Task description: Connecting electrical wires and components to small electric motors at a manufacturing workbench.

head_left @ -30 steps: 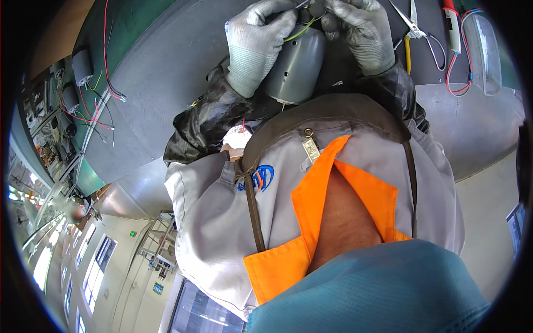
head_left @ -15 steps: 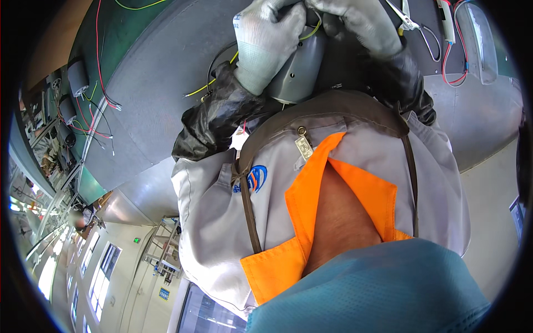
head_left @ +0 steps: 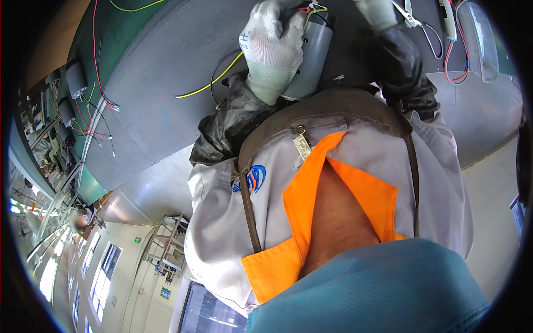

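A grey cylindrical motor point(head_left: 314, 58) lies close in front of me, with red, green and yellow wires point(head_left: 313, 8) bunched at its far end. My left hand point(head_left: 273, 47), in a pale knit glove, is closed at the motor's left side, its thumb beside the wires. The fingertips are partly hidden near the top edge. Off to the motor's right is my right hand point(head_left: 380, 12), gloved too; the picture's edge cuts off its fingers. From under my left wrist a yellow-green wire point(head_left: 208, 86) runs out over the dark tabletop point(head_left: 150, 91), beside a black lead.
Scissors point(head_left: 410, 19) lie right of my right hand. Beyond them are a white tool point(head_left: 448, 22) with a red cable and a clear plastic cover point(head_left: 482, 44). A small metal connector point(head_left: 338, 79) sits near my apron. More dark motors point(head_left: 76, 79) with loose wires stand at the left.
My right hand has moved away from the wires, up and to the right. The motor's wired end now shows. My left hand has shifted slightly right with the motor.
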A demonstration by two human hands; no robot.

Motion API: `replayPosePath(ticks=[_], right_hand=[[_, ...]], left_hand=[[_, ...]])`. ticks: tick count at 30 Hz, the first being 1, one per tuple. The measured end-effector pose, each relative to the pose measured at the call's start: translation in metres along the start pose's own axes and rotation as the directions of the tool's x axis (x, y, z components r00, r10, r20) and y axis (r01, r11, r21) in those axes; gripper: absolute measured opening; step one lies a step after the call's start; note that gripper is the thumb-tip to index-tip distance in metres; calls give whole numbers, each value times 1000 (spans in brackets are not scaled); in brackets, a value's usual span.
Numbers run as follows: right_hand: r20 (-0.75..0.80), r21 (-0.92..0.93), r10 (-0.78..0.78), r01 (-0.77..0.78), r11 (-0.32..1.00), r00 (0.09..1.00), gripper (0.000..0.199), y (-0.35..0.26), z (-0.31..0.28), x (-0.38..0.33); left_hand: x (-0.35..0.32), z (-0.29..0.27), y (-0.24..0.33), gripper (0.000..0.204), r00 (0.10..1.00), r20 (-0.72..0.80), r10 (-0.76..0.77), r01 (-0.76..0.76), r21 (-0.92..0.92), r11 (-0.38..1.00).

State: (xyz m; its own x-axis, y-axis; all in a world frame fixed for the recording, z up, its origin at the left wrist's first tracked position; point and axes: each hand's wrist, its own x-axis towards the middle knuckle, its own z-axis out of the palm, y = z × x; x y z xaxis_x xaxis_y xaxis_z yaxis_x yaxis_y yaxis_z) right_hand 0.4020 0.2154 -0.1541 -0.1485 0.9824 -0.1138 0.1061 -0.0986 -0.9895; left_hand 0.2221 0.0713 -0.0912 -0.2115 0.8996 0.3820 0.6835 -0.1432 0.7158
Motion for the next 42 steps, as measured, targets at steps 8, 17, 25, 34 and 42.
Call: replayPosePath(ticks=[8, 17, 25, 34, 42], right_hand=[[214, 504, 32, -138, 853, 976, 14, -22, 7, -8], [462, 222, -14, -100, 970, 887, 29, -78, -32, -85], [492, 480, -64, -209, 852, 868, 21, -74, 11, -13], [-23, -986, -410, 47, 161, 912, 56, -8, -139, -121], [-39, -896, -225, 65, 439, 974, 79, 4, -157, -193]], left_hand=[[12, 8, -1, 19, 978, 113, 174, -188, 124, 974], [45, -2, -13, 11, 679, 495, 542, -694, 191, 694], [43, 3, 11, 13, 567, 599, 566, -740, 67, 669], [75, 10, -2, 28, 726, 408, 554, -553, -133, 823], [108, 17, -14, 28, 716, 587, 377, 100, -622, 776]])
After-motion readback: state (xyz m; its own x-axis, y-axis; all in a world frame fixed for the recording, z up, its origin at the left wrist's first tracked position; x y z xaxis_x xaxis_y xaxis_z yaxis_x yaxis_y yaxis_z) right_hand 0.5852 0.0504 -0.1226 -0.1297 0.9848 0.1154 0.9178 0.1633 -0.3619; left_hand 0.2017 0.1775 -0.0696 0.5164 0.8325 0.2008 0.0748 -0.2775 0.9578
